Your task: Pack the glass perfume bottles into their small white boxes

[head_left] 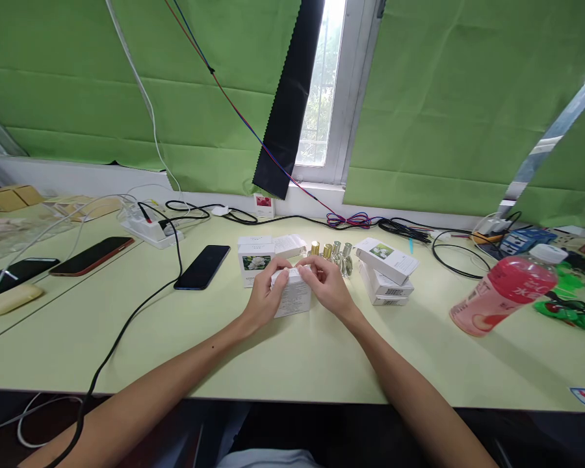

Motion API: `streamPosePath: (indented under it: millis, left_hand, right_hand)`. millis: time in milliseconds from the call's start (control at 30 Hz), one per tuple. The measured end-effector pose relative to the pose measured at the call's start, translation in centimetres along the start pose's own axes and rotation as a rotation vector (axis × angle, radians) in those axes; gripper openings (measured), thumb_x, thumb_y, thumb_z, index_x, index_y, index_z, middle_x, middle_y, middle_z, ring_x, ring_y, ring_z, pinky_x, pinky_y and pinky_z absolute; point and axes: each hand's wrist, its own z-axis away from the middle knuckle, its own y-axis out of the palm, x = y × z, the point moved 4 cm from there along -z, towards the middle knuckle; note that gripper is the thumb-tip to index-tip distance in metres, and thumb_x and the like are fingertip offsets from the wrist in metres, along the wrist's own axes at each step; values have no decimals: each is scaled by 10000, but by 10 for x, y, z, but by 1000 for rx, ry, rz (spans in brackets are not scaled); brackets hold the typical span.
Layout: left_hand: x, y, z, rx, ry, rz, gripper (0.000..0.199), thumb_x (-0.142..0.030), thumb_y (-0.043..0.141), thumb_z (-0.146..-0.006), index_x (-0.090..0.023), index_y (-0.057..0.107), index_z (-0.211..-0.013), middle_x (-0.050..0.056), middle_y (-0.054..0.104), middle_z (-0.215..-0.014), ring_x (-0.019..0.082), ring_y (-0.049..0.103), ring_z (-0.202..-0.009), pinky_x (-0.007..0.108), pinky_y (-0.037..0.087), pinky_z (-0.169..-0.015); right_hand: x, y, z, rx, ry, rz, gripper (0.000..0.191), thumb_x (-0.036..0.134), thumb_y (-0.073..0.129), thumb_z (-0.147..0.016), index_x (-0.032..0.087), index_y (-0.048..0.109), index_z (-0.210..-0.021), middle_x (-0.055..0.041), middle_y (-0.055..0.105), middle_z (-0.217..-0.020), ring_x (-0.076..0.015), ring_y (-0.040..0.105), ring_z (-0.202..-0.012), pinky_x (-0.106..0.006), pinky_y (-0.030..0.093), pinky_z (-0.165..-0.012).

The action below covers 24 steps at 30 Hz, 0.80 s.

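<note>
A small white box [293, 300] with printed text stands upright on the pale table between my hands. My left hand [267, 292] grips its left side and top edge, thumb on top. At the top right edge, my right hand [325, 283] has its fingers bent and pressed on the box. Behind the left hand stand white boxes with a flower picture [256, 262], and another white box [289, 244] lies behind. Several small glass bottles [342, 258], some with gold caps, are just beyond the right hand. White boxes [387, 260] are stacked to the right.
A pink drink bottle [509, 286] stands at the right. A black phone [202, 267] lies left of the boxes, with a red-edged phone [92, 255] farther left. A black cable [127, 323] crosses the table's left side. A power strip [153, 232] sits behind.
</note>
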Motion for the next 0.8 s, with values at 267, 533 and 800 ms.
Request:
streamPosePath:
  millis: [267, 533, 800]
  left_hand:
    - [0, -1, 1, -3, -4, -10, 318, -484, 439, -965, -204, 581, -916, 26, 620, -882, 185, 546, -793, 297, 422, -698]
    - [-1, -1, 1, -9, -2, -21, 318, -479, 435, -965, -201, 583, -924, 32, 632, -890, 192, 559, -809, 306, 440, -717]
    - [-1, -1, 0, -9, -1, -30, 312, -470, 435, -963, -200, 586, -918, 36, 638, -894, 195, 566, -821, 308, 447, -721]
  right_hand:
    - [1, 0, 0, 6, -1, -2, 234, 408, 599, -880, 193, 688, -900, 65, 321, -599, -115, 341, -556, -277, 273, -540]
    - [0, 0, 0, 6, 0, 9, 238, 418, 596, -881, 199, 686, -899, 62, 328, -599, -118, 346, -561, -272, 286, -541]
    - [0, 0, 0, 7, -7, 3, 233, 409, 595, -887, 195, 685, -898, 62, 321, -599, -116, 336, -559, -272, 280, -539]
